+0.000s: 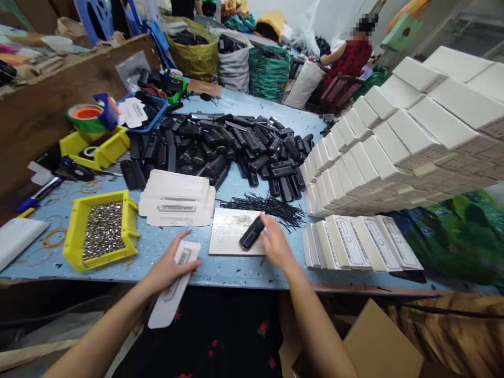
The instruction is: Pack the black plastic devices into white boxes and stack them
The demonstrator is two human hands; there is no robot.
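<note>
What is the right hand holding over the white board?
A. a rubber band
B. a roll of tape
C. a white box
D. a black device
D: the right hand grips a black device above the white board, while the left hand holds a white box.

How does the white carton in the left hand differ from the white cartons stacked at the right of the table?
The carton in the left hand is a single flat, unfolded sleeve, held tilted over the table edge; the stacked cartons are closed into box shapes. The held one shows a printed window face; the stacked ones mostly show plain white tops. Both are white cardboard.
</note>
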